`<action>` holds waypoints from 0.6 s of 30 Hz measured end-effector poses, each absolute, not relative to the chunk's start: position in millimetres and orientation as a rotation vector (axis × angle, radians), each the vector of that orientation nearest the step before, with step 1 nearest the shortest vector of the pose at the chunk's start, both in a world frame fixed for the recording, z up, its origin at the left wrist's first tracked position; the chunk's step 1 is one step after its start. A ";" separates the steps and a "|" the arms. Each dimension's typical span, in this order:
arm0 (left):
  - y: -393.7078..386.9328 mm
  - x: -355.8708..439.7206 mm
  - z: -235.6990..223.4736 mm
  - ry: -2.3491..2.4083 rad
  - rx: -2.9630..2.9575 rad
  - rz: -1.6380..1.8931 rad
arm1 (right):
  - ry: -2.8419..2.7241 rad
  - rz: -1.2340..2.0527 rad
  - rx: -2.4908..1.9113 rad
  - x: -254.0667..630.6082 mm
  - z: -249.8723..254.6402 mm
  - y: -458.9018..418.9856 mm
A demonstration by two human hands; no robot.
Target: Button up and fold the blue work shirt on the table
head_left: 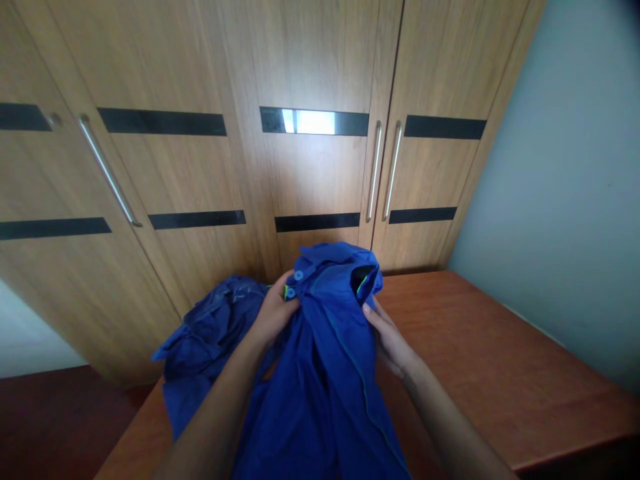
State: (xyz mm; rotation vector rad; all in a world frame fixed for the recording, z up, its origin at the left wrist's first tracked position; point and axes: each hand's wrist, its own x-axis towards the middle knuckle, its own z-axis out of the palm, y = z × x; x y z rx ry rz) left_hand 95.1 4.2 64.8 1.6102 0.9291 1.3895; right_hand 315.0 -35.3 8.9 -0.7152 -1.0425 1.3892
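At the bottom centre of the frame, two bare forearms reach up over a reddish-brown wooden table (500, 360) toward a bright blue shirt (325, 373) that hangs down in the lower middle, with part of it bunched on the table at lower left. The left hand (274, 312) is closed around the fabric just below the collar, beside a small blue button, fingers curled tight into the cloth. The right hand (390, 337) lies flatter, fingers nearly straight and together, pressed against the shirt's right edge under the collar opening, where a green-trimmed label shows; whether the thumb pinches cloth behind cannot be told. The step in hand looks like taking hold of the garment at the collar, and a next move would seem to call for a firm two-handed grip there so the bunched part comes clear of the table. Beyond, across the upper frame, stands a wooden wardrobe (310, 60) with metal handles, its doors shut, so nothing inside shows.
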 end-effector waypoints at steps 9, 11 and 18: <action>-13.0 65.2 35.9 1.095 1.518 1.141 | -0.914 1.151 -0.996 354.6 2.7 0.4; -15.2 49.8 44.0 1.104 1.374 1.156 | -0.942 1.084 -1.028 373.0 12.5 9.6; -8.8 25.9 107.4 1.048 1.044 1.637 | -1.163 0.460 -1.027 428.8 83.7 60.9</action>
